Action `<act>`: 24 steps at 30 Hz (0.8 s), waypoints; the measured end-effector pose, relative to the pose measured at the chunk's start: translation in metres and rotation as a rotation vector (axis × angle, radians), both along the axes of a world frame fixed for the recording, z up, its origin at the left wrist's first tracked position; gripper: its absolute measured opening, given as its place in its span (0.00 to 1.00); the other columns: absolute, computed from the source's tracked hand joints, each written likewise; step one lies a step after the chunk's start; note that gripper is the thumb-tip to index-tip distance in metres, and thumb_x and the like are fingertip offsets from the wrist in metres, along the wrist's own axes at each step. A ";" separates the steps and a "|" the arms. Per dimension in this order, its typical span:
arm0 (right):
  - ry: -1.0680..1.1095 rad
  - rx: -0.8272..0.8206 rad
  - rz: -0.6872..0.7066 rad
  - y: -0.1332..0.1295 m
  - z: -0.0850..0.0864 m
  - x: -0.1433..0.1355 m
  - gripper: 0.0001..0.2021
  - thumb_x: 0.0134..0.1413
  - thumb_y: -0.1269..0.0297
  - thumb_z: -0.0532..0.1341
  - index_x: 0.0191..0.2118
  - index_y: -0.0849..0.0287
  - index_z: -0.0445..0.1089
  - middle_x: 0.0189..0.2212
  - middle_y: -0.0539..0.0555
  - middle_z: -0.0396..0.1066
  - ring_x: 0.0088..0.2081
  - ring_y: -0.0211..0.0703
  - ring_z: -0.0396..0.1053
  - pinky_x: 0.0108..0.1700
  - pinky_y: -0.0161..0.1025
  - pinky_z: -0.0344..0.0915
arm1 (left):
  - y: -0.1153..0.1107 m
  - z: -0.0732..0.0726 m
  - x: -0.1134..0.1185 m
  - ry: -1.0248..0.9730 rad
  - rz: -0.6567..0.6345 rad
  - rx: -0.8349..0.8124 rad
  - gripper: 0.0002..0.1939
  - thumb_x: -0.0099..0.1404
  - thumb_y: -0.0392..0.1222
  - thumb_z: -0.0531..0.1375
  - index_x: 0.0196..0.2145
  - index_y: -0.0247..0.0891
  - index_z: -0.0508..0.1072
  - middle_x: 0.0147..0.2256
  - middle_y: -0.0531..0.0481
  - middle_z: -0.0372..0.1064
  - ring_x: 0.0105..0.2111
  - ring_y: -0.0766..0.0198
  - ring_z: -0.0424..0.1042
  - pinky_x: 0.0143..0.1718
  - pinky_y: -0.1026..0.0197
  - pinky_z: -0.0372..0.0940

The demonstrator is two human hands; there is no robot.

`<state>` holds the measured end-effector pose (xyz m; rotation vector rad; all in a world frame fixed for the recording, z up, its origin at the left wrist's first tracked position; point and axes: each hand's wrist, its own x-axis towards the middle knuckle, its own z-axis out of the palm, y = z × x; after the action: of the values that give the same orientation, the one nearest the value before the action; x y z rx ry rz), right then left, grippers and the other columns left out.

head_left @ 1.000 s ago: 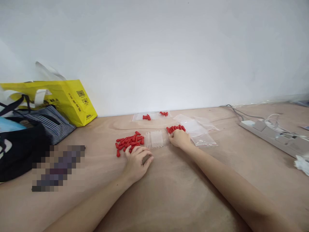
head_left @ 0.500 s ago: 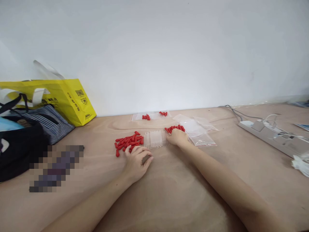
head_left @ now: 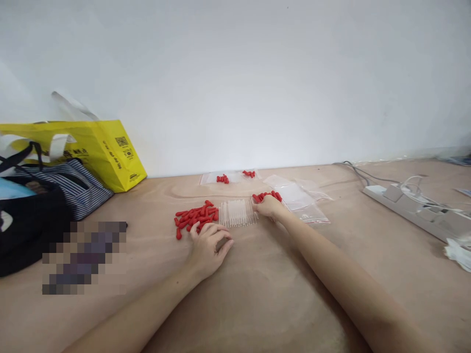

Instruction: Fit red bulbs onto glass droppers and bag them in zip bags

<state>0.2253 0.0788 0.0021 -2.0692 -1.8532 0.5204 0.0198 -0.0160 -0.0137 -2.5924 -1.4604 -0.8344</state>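
- A wooden table [head_left: 235, 304] runs back to a plain pale wall [head_left: 275, 88]. Think of a clock with the row of clear sticks in the middle and 12 pointing at the wall.
- Nearest, at 8 o'clock, lies a dark thing [head_left: 84, 257], too blurry to name.
- At 7 o'clock is the left hand [head_left: 209, 247], softly bent, with a gap between thumb and finger. It seems to grip nothing. It has not moved lately.
- Its fingers are right by the red pile [head_left: 198, 214] at 9 o'clock. I can't tell if they touch.
- The clear sticks [head_left: 237, 212] lie side by side in the middle, next to the red pile.
- At 3 o'clock is the right hand [head_left: 269, 206]. It has slid a tiny bit toward the sticks, so its fingertips are now just by their right end. I can't tell if it grips anything.
- Just past that hand, at 2 o'clock, is a short red row [head_left: 274, 195], partly hidden.
- Far off at 3 o'clock is a white power strip [head_left: 395, 203] with wires.
- Flat plastic bags [head_left: 292, 196] lie beyond the red row.
- Near the wall, at 12, are small red bits [head_left: 222, 179] on or in clear plastic.
- At 10 o'clock stands a yellow bag [head_left: 83, 131].
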 end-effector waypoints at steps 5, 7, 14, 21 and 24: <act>0.063 0.028 0.116 -0.006 0.004 0.006 0.09 0.43 0.61 0.54 0.20 0.60 0.63 0.18 0.49 0.62 0.26 0.38 0.62 0.31 0.34 0.55 | 0.001 0.001 -0.003 0.005 0.076 0.052 0.05 0.58 0.42 0.55 0.27 0.45 0.70 0.35 0.54 0.69 0.40 0.59 0.63 0.48 0.46 0.40; 0.091 0.029 0.182 -0.017 0.006 0.010 0.11 0.47 0.62 0.51 0.19 0.60 0.62 0.18 0.49 0.62 0.24 0.36 0.61 0.29 0.32 0.54 | 0.007 0.004 -0.010 -0.004 0.176 0.086 0.05 0.57 0.42 0.54 0.27 0.44 0.70 0.35 0.53 0.69 0.40 0.59 0.63 0.46 0.47 0.43; -0.148 0.350 0.557 -0.075 -0.003 0.033 0.05 0.49 0.69 0.50 0.29 0.60 0.62 0.27 0.53 0.66 0.30 0.38 0.61 0.32 0.34 0.52 | 0.047 0.031 -0.049 0.082 0.410 -0.008 0.08 0.56 0.46 0.54 0.26 0.44 0.71 0.37 0.50 0.68 0.41 0.55 0.61 0.43 0.47 0.48; -0.278 0.461 0.679 -0.087 -0.009 0.030 0.06 0.51 0.67 0.52 0.28 0.60 0.64 0.28 0.54 0.66 0.33 0.42 0.61 0.35 0.38 0.51 | 0.083 0.036 -0.040 0.110 0.453 -0.037 0.16 0.52 0.55 0.55 0.23 0.41 0.72 0.35 0.44 0.67 0.41 0.45 0.60 0.41 0.38 0.46; -0.232 0.471 0.732 -0.084 -0.013 0.029 0.06 0.51 0.66 0.53 0.28 0.59 0.65 0.28 0.54 0.67 0.34 0.42 0.61 0.36 0.38 0.52 | 0.093 0.043 -0.036 0.101 0.393 -0.082 0.14 0.54 0.52 0.55 0.24 0.39 0.72 0.35 0.43 0.67 0.41 0.45 0.60 0.40 0.38 0.48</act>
<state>0.2539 -0.0049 -0.0106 -1.1560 -2.5522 -0.0261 -0.0166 0.0765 0.0288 -2.2399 -1.9157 -0.5961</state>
